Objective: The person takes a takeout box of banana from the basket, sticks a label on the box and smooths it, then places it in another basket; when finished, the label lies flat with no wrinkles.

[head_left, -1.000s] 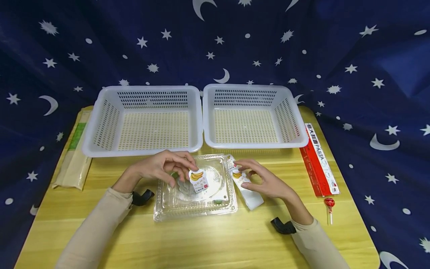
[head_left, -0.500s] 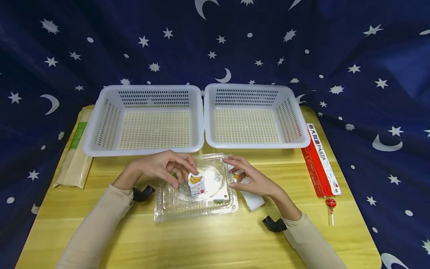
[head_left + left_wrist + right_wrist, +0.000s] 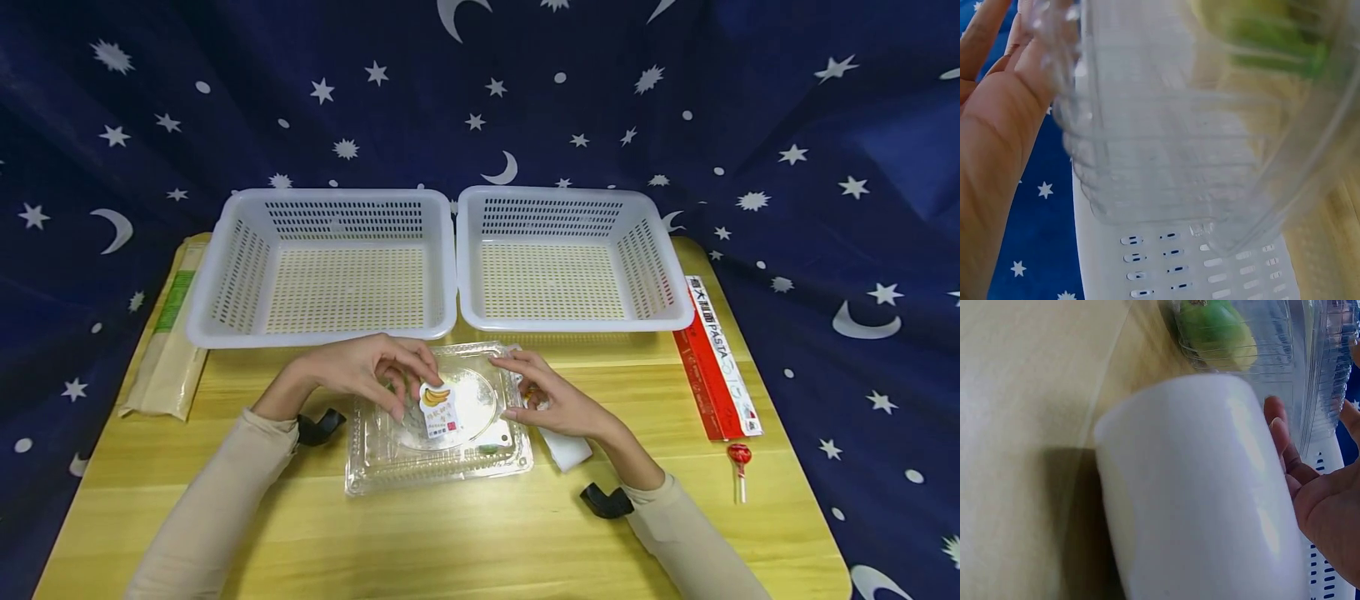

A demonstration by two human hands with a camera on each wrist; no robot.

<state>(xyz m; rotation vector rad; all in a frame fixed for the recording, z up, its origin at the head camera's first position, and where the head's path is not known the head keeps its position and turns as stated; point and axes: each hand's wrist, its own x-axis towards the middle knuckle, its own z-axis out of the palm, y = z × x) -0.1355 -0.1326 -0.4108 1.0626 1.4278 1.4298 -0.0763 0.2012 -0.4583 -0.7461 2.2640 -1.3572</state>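
A clear plastic container (image 3: 480, 454) stands on the table, a green and yellow item (image 3: 1217, 332) visible inside it in the right wrist view. My left hand (image 3: 371, 371) is over the lid's left part, its curled fingertips holding a white banana-picture label (image 3: 439, 419) at the top edge. Whether the label touches the lid, I cannot tell. At the container's right edge, my right hand (image 3: 562, 400) has thumb and fingers spread apart with nothing seen between them. Partly under that hand lies a white label roll (image 3: 567, 450), large in the right wrist view (image 3: 1197, 487).
Two white baskets (image 3: 322, 340) (image 3: 577, 323) stand side by side behind the container. A beige package (image 3: 161, 367) lies at the left edge. At the right are a red and white pasta box (image 3: 716, 367) and a red lollipop (image 3: 739, 454).
My right hand has moved left from over the label strip to the container's right edge. The label at my left fingertips has shifted slightly and turned a little; my left hand has barely moved.
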